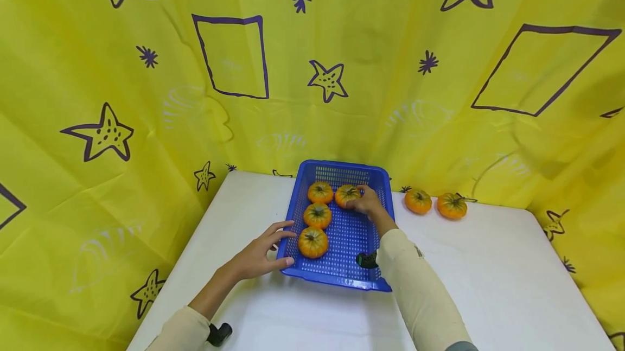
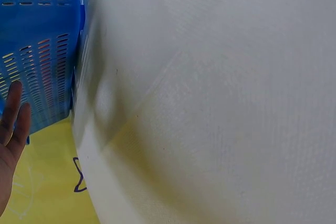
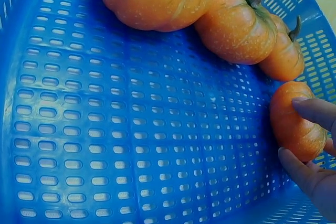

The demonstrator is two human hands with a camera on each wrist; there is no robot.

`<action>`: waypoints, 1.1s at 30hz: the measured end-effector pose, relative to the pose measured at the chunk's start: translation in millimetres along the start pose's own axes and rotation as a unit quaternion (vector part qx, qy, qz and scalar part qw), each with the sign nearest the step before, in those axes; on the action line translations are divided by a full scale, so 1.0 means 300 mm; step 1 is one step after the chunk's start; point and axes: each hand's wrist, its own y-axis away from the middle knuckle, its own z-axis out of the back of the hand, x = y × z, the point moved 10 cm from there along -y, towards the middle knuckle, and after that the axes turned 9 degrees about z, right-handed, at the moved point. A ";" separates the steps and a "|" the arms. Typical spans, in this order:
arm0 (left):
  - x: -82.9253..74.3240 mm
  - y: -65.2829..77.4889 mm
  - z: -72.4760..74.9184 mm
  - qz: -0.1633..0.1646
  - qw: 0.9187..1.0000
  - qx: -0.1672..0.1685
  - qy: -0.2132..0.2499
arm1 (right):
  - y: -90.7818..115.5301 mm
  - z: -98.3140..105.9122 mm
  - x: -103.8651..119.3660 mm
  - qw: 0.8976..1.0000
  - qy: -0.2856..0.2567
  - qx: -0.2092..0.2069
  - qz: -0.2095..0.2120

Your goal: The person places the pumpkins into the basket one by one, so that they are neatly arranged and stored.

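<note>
A blue perforated plastic basket [image 1: 337,280] sits on the white table. Along its left side inside, three small orange pumpkins [image 1: 313,242] form a row. Beside the far one is another pumpkin [image 1: 344,197], gripped by my right hand [image 1: 369,205]. The right wrist view shows thumb and fingers on either side of this pumpkin [image 3: 295,121], which is close to the basket's far end. My left hand [image 1: 259,252] is at the basket's near left edge, fingers spread and extended, the thumb at the rim. In the left wrist view, its fingers [image 2: 20,129] lie against or just beside the basket wall [image 2: 44,72].
On the table [image 1: 488,275] right of the basket, two more pumpkins [image 1: 418,201] lie near the back edge. A yellow curtain [image 1: 371,31] with drawn stars and frames hangs behind and at both sides. Dark wrist-camera pieces [image 1: 366,260] show at both wrists.
</note>
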 end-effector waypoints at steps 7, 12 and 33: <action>-0.003 -0.001 0.000 -0.001 1.000 -0.001 -0.001 | -0.008 0.001 -0.002 1.000 0.010 0.000 0.002; -0.002 -0.002 -0.003 0.001 1.000 0.002 0.000 | -0.012 0.000 -0.007 1.000 0.016 0.009 -0.003; -0.009 0.000 -0.001 0.003 1.000 -0.002 -0.005 | -0.005 0.008 0.036 0.996 0.073 0.049 0.015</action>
